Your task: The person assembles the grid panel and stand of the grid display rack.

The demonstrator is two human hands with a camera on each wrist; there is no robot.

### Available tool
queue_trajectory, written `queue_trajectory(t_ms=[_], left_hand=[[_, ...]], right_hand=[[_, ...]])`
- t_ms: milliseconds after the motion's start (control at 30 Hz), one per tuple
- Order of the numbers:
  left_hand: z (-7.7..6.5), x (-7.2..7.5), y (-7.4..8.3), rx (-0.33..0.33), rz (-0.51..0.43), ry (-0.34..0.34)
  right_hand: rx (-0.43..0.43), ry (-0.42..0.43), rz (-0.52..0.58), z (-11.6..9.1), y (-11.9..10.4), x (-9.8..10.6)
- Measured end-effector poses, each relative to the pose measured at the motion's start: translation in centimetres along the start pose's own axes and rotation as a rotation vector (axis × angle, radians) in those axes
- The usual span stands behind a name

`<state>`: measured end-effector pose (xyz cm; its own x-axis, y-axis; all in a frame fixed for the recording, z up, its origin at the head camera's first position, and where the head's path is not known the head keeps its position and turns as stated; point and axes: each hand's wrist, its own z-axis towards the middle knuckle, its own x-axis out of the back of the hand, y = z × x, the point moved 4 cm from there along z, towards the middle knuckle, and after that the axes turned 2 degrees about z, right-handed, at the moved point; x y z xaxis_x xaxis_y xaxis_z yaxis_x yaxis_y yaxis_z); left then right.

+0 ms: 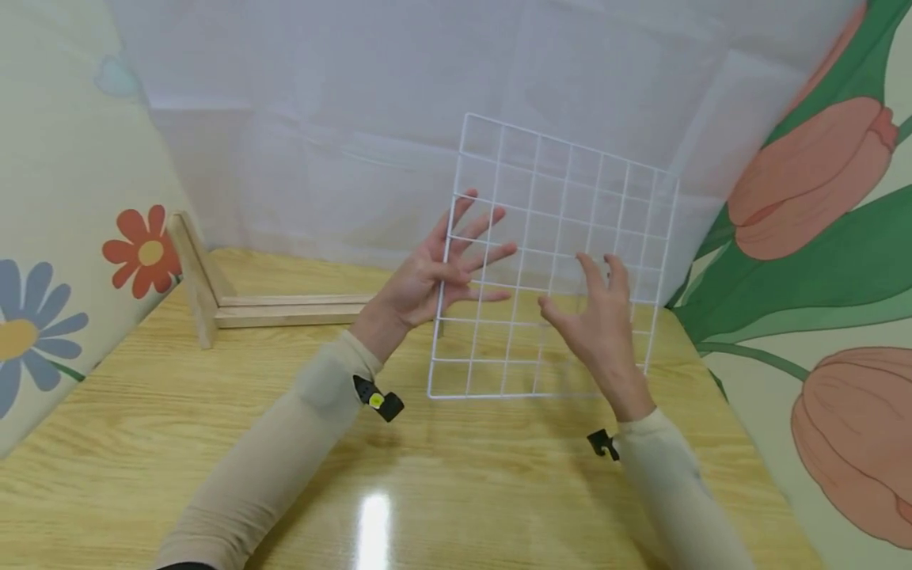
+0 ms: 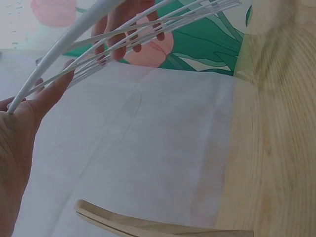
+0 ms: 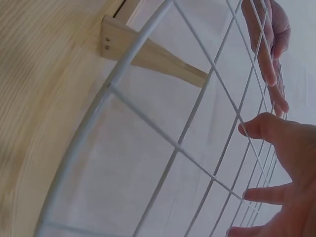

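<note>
In the head view, a white wire grid panel point(image 1: 527, 210) stands upright and slightly tilted above the table. My left hand point(image 1: 445, 265) holds its left edge, thumb on the near side and the other fingers spread behind the wires. The left wrist view shows the edge wire lying in the crook of this hand's thumb point(image 2: 47, 96). In front of the panel's right half is my right hand point(image 1: 602, 324), its fingers spread and slightly bent. Seen from the right wrist, its fingertips point(image 3: 247, 194) are at the wires; firm contact is hard to tell.
A wooden stand point(image 1: 299, 315) with an upright end piece point(image 1: 192, 277) sits at the back left of the wood-grain table point(image 1: 456, 491). White cloth point(image 1: 321, 95) hangs behind. Flower-printed panels point(image 1: 812, 190) flank the table on both sides.
</note>
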<state>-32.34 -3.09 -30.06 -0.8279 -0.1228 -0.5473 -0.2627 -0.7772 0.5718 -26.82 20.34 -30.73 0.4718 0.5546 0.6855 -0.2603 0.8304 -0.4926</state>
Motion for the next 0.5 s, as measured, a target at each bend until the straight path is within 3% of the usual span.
queue_trajectory(t_ms=[267, 500], left_hand=[[-1.2, 0.5, 1.4, -0.016, 0.061, 0.047], [-2.5, 0.7, 2.4, -0.030, 0.153, 0.060]], right_hand=[[0.020, 0.042, 0.081, 0.9, -1.4, -1.6], [0.133, 0.179, 0.123, 1.2, -2.4, -2.5]])
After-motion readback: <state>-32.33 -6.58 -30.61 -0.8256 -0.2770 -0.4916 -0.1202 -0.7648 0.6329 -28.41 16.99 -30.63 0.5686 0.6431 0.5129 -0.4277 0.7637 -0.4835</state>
